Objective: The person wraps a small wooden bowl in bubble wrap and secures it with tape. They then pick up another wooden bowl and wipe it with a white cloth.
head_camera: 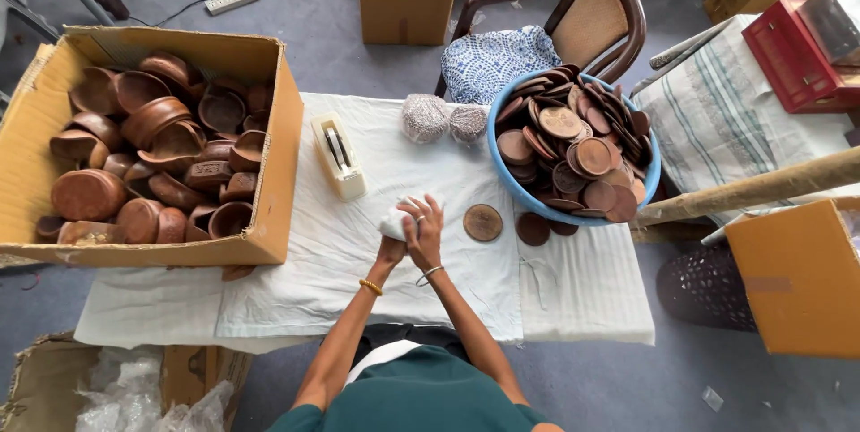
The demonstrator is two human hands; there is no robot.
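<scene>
Both my hands meet over the middle of the white-clothed table (582,298). My right hand (425,228) lies on top, fingers closed around a white paper-wrapped bundle (395,222). My left hand (391,251) grips the same bundle from below and is mostly hidden by the right. What the wrapping holds cannot be seen. A round brown wooden disc (483,222) lies flat on the cloth just right of my hands. Two more discs (534,229) lie by the blue basin.
A blue basin (503,163) heaped with wooden discs stands at the right. A cardboard box (278,172) of wooden bowls is at the left. A cream tape dispenser (338,155) and two wrapped bundles (425,118) lie further back. A chair (591,16) stands behind.
</scene>
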